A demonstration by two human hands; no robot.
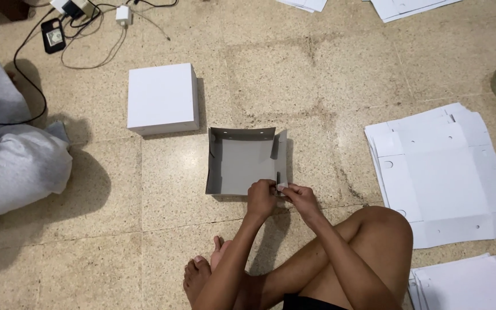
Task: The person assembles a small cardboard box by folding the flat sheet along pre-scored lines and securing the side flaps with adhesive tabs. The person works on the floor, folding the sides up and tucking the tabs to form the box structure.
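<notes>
I sit cross-legged on the floor (328, 74), and my bare knee (383, 229) fills the bottom middle of the frame. My foot (199, 272) pokes out at the bottom, left of the middle.

Both my arms reach up from the bottom of the frame and meet at the near right corner of the half-folded box (242, 163). My left hand (261, 197) is curled, with its fingers pinching the near edge of the box. My right hand (297, 195) is curled too, and its fingertips pinch a small flap at that same corner. The two hands almost touch each other.

The box sits in the middle of the frame. It is open on top, with grey inside. Its far wall and right wall stand up. There is bare floor on its left side and on its right side.

A stack of flat white card sheets (440, 172) lies at the right of the frame, well apart from the box. More flat sheets (463, 284) lie at the bottom right.

A closed white box (162, 97) rests just beyond the open one, up and to the left. Another person in grey clothes (12, 161) sits at the left edge. Cables and chargers (87, 17) lie at the top left.
</notes>
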